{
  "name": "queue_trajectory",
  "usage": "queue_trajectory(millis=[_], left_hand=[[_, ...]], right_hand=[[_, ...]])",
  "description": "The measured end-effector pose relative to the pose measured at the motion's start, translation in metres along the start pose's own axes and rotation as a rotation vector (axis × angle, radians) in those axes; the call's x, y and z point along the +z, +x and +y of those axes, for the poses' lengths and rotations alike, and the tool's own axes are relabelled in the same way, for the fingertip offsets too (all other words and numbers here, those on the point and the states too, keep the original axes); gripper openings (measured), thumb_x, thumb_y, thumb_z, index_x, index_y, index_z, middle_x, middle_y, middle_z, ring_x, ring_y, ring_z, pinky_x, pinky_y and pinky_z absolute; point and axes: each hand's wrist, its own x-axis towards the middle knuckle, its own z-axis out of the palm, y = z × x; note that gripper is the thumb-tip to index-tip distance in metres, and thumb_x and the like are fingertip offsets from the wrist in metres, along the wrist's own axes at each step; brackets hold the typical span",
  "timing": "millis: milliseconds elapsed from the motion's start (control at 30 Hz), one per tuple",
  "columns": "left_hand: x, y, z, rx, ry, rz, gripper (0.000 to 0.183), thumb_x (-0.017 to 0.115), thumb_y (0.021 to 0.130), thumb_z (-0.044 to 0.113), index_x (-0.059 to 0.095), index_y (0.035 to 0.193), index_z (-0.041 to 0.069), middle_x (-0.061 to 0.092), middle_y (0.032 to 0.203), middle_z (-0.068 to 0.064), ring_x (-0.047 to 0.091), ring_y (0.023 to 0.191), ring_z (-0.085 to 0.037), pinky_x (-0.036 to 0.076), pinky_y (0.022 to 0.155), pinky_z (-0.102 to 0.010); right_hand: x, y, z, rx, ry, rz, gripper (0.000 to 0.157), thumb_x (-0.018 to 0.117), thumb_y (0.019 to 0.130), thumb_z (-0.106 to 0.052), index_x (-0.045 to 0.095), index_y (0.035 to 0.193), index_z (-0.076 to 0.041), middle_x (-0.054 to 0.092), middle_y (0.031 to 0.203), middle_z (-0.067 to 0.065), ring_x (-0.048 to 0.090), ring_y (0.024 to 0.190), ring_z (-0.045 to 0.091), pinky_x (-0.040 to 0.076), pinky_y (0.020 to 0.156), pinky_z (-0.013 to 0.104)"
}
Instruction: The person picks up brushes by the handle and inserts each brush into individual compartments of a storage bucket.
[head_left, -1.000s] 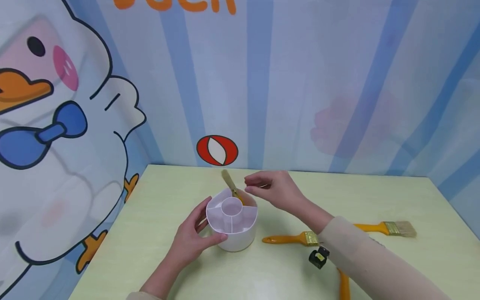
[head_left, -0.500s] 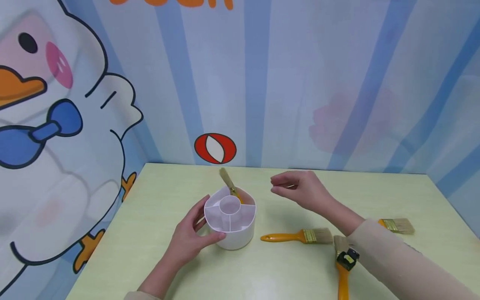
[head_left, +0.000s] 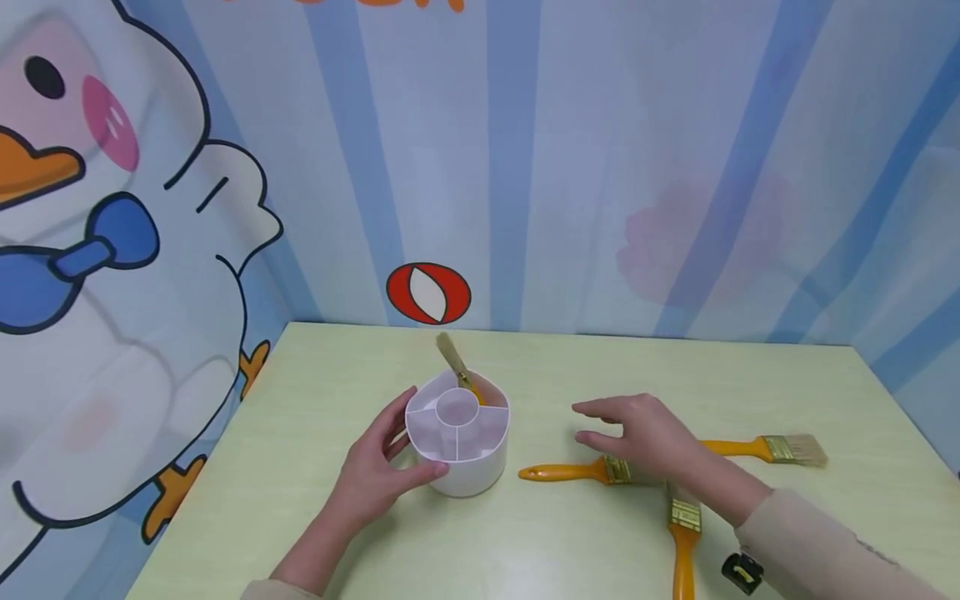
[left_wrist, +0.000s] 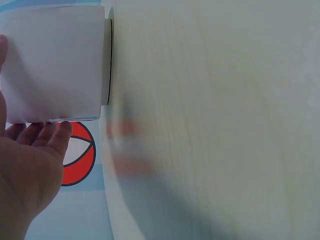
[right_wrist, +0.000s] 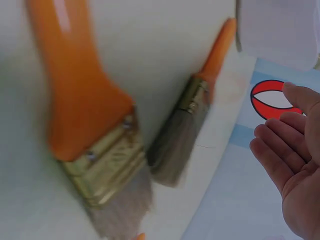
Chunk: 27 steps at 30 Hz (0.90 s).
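Observation:
In the head view my left hand (head_left: 372, 477) grips a white round desk organizer (head_left: 474, 473) from the left, thumb near its front rim and fingers along its side. The left wrist view shows the organizer's smooth wall (left_wrist: 55, 60) close up. Inside, dividers surround a round middle cup, and one paintbrush (head_left: 453, 357) leans bristles up in a rear compartment. My right hand (head_left: 654, 429) hovers to the right with fingers extended and thumb apart, holding nothing. Below it lies a flat paintbrush (head_left: 562, 472) with an orange handle, its bristles partly hidden by the hand in the head view.
Another paintbrush (head_left: 684, 542) lies lengthwise near the front, its bristles under the right forearm in view. A third brush (head_left: 780, 450) lies farther right, bristles pointing right. A small black device (head_left: 742, 573) shows beside the right sleeve. A printed cloth (head_left: 570, 167) stands behind the pale table (head_left: 360, 358).
My right hand has moved right and then down, away from the organizer toward the loose brushes, and its fingers have spread. The left hand stays on the organizer.

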Motion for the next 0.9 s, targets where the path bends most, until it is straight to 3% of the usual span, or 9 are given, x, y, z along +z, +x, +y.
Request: queue_trajectory(millis=[167,400,900], left_hand=[[0.0,0.0,-0.001,0.002,-0.007,0.0,0.108,0.098,0.079,0.027,0.036,0.167,0.021,0.043,0.168,-0.003,0.042,0.155,-0.03,0.044,0.12,-0.042],[0.0,0.0,-0.002,0.007,-0.006,0.004,0.105,0.097,0.081,0.024,0.037,0.167,0.021,0.044,0.167,-0.003,0.043,0.154,-0.03,0.044,0.12,-0.043],[0.0,0.0,-0.001,0.008,-0.003,0.004,0.106,0.097,0.081,0.025,0.037,0.167,0.021,0.044,0.167,-0.002,0.044,0.154,-0.029,0.045,0.12,-0.041]], right_hand=[[0.009,-0.015,-0.001,-0.108,-0.146,-0.006,0.038,0.083,0.095,-0.023,0.077,0.13,-0.007,0.08,0.12,0.007,0.078,0.106,0.026,0.066,0.088,0.044],[0.018,-0.035,-0.003,-0.207,-0.224,0.001,0.032,0.084,0.095,-0.026,0.081,0.123,-0.012,0.08,0.119,0.002,0.079,0.106,0.02,0.067,0.085,0.039],[0.016,-0.064,-0.001,-0.185,-0.384,-0.1,0.044,0.079,0.098,-0.037,0.075,0.134,-0.01,0.076,0.131,0.007,0.073,0.118,0.028,0.065,0.093,0.048]])
